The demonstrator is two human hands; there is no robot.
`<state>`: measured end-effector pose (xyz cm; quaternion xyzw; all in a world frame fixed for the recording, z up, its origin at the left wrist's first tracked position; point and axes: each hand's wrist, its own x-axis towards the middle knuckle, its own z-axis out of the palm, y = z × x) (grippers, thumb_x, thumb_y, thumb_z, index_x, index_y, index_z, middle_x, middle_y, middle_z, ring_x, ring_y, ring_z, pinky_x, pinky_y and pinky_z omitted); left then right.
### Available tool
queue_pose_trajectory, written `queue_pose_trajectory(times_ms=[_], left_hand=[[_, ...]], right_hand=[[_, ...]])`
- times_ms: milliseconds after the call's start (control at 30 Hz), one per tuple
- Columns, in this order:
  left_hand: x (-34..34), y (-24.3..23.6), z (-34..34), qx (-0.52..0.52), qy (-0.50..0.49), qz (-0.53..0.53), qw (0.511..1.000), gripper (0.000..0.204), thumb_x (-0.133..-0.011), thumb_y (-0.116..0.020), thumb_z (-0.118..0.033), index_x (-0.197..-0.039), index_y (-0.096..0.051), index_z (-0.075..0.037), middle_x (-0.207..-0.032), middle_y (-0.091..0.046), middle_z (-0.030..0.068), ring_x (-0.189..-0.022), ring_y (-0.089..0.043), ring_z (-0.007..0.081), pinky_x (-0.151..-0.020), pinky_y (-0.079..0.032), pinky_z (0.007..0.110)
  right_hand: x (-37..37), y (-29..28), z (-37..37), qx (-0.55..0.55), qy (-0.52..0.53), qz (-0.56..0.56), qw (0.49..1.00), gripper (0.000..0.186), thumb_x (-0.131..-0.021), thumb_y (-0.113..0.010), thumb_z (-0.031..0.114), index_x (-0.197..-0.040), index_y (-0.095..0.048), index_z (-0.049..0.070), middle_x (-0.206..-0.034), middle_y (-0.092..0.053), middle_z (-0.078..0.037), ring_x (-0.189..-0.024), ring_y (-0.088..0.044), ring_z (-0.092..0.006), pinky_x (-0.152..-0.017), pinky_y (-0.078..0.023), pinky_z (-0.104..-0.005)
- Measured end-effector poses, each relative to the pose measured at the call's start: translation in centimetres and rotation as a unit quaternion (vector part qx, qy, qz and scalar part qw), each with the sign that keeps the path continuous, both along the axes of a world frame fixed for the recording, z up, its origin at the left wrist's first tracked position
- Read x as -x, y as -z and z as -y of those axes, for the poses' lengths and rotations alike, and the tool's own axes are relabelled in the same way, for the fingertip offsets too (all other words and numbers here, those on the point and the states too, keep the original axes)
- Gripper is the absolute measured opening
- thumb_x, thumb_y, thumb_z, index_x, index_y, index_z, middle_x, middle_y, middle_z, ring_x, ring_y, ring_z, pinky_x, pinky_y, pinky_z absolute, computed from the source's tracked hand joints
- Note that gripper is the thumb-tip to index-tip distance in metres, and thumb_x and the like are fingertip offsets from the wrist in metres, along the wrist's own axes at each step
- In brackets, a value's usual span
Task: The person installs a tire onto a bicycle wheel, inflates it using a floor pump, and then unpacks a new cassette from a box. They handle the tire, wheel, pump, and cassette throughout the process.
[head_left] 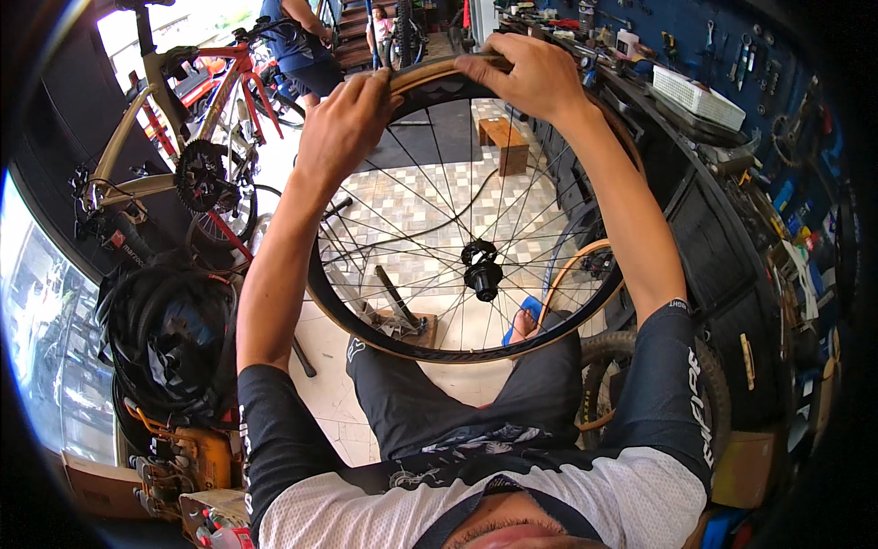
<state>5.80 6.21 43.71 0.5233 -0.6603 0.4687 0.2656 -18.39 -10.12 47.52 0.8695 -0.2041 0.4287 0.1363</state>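
Before me stands a spoked bicycle wheel (567, 331) with a black rim, a black hub (481, 274) at its middle, and its lower edge close to my thighs. A tan-edged tire (422, 77) runs along the rim. My left hand (346, 128) is closed over the tire at the upper left of the wheel, fingers curled round the far side. At the upper right, my right hand (535, 78) grips the same tire, thumb pressed on the tan edge. Between the hands a stretch of tire and rim shows. Most of my fingertips are hidden behind the wheel.
A bicycle frame (137, 188) hangs at the left above a heap of black tires (169, 339). A workbench with a white basket (698, 96) runs along the right, below wall tools. Through the spokes show a wooden stool (503, 137) and tiled floor. Another person (306, 50) stands far off.
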Motion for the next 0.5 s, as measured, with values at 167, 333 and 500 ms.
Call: queue_pose_trajectory(times_ms=[167, 333, 500], left_hand=[[0.6, -0.3, -0.1, -0.019, -0.135, 0.149, 0.979, 0.033, -0.096, -0.063, -0.014, -0.121, -0.061, 0.007, -0.096, -0.07, 0.0136, -0.084, -0.074, 0.026, -0.066, -0.061, 0.036], [2.9, 0.0, 0.9, 0.012, -0.183, 0.145, 0.972, 0.018, -0.091, -0.062, -0.011, -0.103, -0.061, 0.002, -0.086, -0.064, 0.0097, -0.08, -0.072, 0.0228, -0.065, -0.059, 0.033], [3.6, -0.4, 0.8, 0.008, -0.192, 0.096, 0.977, 0.013, -0.089, -0.062, -0.009, -0.099, -0.057, -0.003, -0.089, -0.057, 0.0093, -0.086, -0.066, 0.0234, -0.069, -0.056, 0.036]], right_hand=[[-1.8, 1.0, -1.0, 0.129, -0.06, -0.024, 0.99, 0.066, -0.087, -0.075, 0.061, -0.135, -0.066, 0.017, -0.117, -0.07, -0.009, -0.111, -0.066, -0.0298, -0.096, -0.054, -0.0435], [-2.0, 1.5, -0.6, 0.208, -0.1, 0.027, 0.973, 0.049, -0.087, -0.079, 0.042, -0.127, -0.069, 0.015, -0.109, -0.071, -0.007, -0.104, -0.069, -0.0295, -0.091, -0.056, -0.0442], [-2.7, 2.1, 1.1, 0.229, -0.107, 0.025, 0.967, 0.04, -0.093, -0.074, 0.033, -0.127, -0.07, 0.013, -0.111, -0.071, -0.006, -0.103, -0.069, -0.0278, -0.088, -0.056, -0.0416]])
